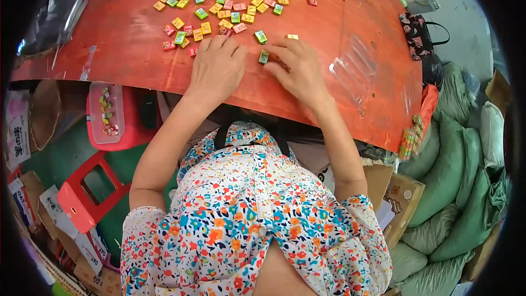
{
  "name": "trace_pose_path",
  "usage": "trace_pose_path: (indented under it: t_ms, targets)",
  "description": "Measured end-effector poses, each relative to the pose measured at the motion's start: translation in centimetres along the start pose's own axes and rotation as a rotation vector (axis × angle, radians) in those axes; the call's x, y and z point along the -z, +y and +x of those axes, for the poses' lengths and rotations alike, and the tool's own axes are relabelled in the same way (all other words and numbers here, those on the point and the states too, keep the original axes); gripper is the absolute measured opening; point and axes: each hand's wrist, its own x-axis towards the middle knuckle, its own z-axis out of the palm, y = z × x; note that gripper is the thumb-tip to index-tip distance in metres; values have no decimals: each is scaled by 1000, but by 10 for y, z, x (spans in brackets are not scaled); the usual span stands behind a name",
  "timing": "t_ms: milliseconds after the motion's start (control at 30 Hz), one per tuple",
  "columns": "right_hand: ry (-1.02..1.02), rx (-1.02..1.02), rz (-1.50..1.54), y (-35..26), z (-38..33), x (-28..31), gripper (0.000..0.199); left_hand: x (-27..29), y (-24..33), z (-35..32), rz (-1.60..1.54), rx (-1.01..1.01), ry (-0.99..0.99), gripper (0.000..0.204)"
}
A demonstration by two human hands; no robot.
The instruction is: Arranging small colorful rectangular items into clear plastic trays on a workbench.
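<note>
Both palms point(218, 68) hiding sweets underneath

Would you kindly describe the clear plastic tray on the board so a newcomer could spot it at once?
Start at the big red-orange board strewn with small coloured packets. Move past the right hand towards the board's right edge. There lies the clear plastic tray, alone, transparent and ridged, unlike the bright solid packets.
</note>
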Motion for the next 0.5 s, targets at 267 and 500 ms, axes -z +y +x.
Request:
trace_pose_path:
  t_ms: [267,500]
  targets:
    - [-42,5,-33,37,-2,3,32,15,18,-2,-106,125,-113,15]
    - [12,-10,45,18,2,3,33,15,7,-9,-110,124,-39,14]
